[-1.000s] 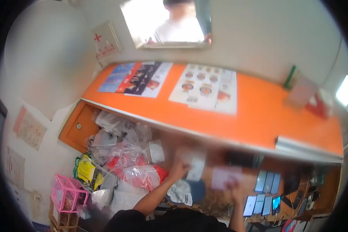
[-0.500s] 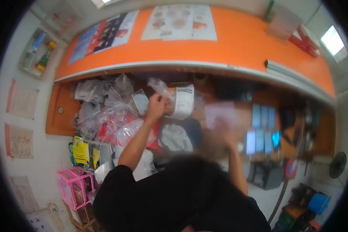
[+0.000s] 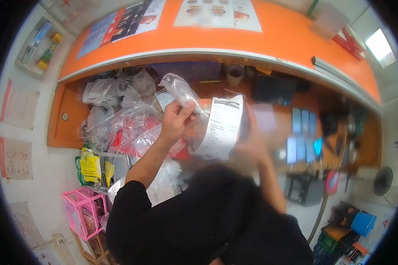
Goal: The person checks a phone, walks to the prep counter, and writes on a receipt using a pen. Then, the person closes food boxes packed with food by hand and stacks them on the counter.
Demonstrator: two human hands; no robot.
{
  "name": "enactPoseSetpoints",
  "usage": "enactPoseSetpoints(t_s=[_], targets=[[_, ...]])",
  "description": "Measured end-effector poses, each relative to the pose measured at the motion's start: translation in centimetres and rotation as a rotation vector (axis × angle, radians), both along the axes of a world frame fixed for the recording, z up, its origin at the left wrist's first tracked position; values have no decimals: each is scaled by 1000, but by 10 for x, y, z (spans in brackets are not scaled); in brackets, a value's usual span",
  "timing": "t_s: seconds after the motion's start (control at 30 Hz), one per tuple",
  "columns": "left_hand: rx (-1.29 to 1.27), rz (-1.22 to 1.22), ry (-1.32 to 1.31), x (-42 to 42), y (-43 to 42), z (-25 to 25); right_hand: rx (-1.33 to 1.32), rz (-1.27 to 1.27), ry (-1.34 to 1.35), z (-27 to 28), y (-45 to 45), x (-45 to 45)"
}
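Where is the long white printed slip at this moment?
In the head view, the printed slip is near the centre, against the clear plastic bag, between the left hand and the blurred right hand.

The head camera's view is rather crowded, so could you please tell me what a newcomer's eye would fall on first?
Probably the bright orange countertop sweeping across the top of the picture. Next, perhaps, the white printed slip near the middle, between the left hand, which pinches clear plastic, and the blurred right hand. The glowing phones on the shelf to the right would likely follow.
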State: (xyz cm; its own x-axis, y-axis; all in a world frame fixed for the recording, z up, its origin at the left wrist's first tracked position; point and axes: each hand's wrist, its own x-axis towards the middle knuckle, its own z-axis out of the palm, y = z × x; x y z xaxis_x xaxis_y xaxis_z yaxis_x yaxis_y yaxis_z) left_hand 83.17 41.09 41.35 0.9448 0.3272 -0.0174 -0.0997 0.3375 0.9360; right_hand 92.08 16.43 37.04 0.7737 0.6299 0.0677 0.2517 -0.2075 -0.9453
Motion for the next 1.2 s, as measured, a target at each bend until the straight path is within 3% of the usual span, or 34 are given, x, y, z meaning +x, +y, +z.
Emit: enactPoseSetpoints(t_s=[0.37, 0.43, 0.5, 0.57, 0.6, 0.67, 0.7, 0.77, 0.8, 0.83, 0.87, 0.9, 0.93, 1.0, 1.03, 1.07, 1.1, 1.13, 1.17, 1.2], targets=[[-28, 48, -90, -8, 6, 16, -81, 53, -163, 26, 2, 2], [215, -21, 36, -2, 10, 35, 13, 47, 62, 27, 4, 0], [435, -124, 152, 16, 6, 90, 165, 23, 247, 24, 11, 1], [704, -172, -152, 52, 7, 124, 403, 7, 415, 27, 19, 4], [992, -314, -19, 53, 11, 175, 532, 14, 480, 33, 26, 9], [1331, -82, -366, 49, 19, 231, 781, 76, 605, 53, 49, 25], [1327, -63, -359, 44, 29, 251, 895, 151, 674, 67, 66, 38], [1229, 411, -703, 24, 63, 286, 1119, 384, 861, 97, 103, 70], [1193, 522, -790, 12, 78, 286, 1153, 436, 841, 117, 126, 88], [1157, 637, -871, 0, 92, 287, 877, 94, 441, 145, 152, 99], [970, 765, -833, -17, 106, 268, 1046, 146, 462, 157, 178, 128], [783, 885, -793, -34, 119, 242, 999, 149, 183, 167, 203, 154], [592, 991, -746, -48, 130, 214, 1006, 138, 184, 178, 223, 165], [560, 918, -510, -67, 143, 126, 992, -14, 270, 200, 264, 181], [534, 983, -294, -74, 131, 73, 967, -98, 183, 195, 285, 204], [687, 981, 34, -89, 122, 14, 938, -158, 96, 186, 309, 221], [504, 1069, 92, -93, 101, -49, 947, -129, 99, 177, 325, 230], [342, 1002, 264, -109, 75, -109, 824, -225, 23, 169, 341, 246], [436, 856, 345, -143, 65, -207, 802, -222, 24, 165, 354, 255], [201, 866, 300, -154, 29, -228, 780, -220, 25, 160, 367, 265]])
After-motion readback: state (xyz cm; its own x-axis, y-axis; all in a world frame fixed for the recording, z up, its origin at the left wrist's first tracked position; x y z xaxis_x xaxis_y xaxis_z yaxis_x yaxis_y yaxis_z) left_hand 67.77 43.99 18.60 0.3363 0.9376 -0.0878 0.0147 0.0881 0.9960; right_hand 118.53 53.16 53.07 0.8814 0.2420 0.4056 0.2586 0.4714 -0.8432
